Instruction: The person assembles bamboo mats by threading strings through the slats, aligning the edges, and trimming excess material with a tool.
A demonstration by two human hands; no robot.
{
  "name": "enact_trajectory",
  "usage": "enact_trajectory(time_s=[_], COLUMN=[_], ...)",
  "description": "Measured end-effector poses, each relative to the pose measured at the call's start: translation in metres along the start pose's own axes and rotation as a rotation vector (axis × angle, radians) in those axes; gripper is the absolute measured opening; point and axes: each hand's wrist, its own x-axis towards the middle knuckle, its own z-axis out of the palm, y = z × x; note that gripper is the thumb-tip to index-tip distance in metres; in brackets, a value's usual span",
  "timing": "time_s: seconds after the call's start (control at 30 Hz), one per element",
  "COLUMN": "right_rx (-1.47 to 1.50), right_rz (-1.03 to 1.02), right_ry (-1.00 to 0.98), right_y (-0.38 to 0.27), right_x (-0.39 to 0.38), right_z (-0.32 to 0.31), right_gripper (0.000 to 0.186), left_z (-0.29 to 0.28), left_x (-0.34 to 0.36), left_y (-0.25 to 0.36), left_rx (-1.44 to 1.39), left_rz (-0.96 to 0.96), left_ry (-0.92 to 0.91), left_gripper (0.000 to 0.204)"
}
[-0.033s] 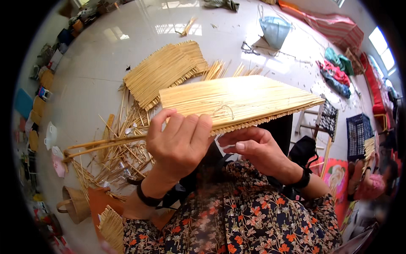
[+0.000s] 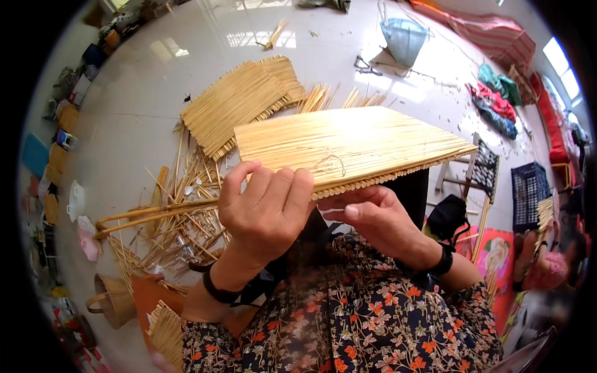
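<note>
A flat panel of straw stalks laid side by side [image 2: 354, 133] is held up and tilted in front of me, a thin loop of thread lying on its face. My left hand [image 2: 267, 202] is closed round its near left edge, fingers on the upper face. A pair of long thin sticks [image 2: 155, 213], joined at the left end, runs in behind this hand; their other end is hidden. Just under the panel's near edge is my right hand [image 2: 388, 224], fingers stretched to the left and thumb apart. The panel partly hides its fingertips, and I cannot tell whether they touch it.
Two similar straw panels [image 2: 239, 105] lie on the floor ahead, overlapping. Loose stalks [image 2: 186, 217] are strewn at the left, near a woven basket [image 2: 115, 301]. A light blue bucket [image 2: 404, 40] stands far right, a dark crate [image 2: 528, 196] and another person [image 2: 547, 270] nearer.
</note>
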Motion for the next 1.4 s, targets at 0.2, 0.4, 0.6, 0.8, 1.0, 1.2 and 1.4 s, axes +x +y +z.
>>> enact_trajectory(time_s=[0.2, 0.4, 0.6, 0.8, 1.0, 1.2, 1.4], right_rx=[0.157, 0.167, 0.035, -0.171, -0.046, 0.134, -0.614], right_rz=[-0.035, -0.126, -0.264, -0.337, -0.349, -0.304, -0.345], right_ry=[0.079, 0.158, 0.172, 0.188, 0.195, 0.148, -0.086], right_y=[0.035, 0.077, 0.096, 0.100, 0.106, 0.103, 0.115], right_x=[0.012, 0.041, 0.060, 0.062, 0.066, 0.067, 0.061], right_z=[-0.015, -0.031, -0.041, -0.043, -0.046, -0.043, -0.057], right_gripper=[0.042, 0.034, 0.028, 0.024, 0.025, 0.028, 0.011], left_z=[0.015, 0.026, 0.049, 0.056, 0.061, 0.058, 0.053], left_x=[-0.015, -0.016, -0.026, -0.028, -0.027, -0.028, -0.018], left_y=[0.022, 0.030, 0.018, 0.012, 0.017, 0.018, 0.010], left_rx=[0.040, 0.103, 0.082, 0.039, 0.032, 0.039, 0.034], left_rz=[-0.021, 0.022, 0.061, 0.063, 0.035, 0.039, 0.046], left_ry=[-0.175, -0.328, -0.250, -0.225, -0.241, -0.242, -0.232], left_gripper=[0.032, 0.019, 0.022, 0.025, 0.032, 0.031, 0.027])
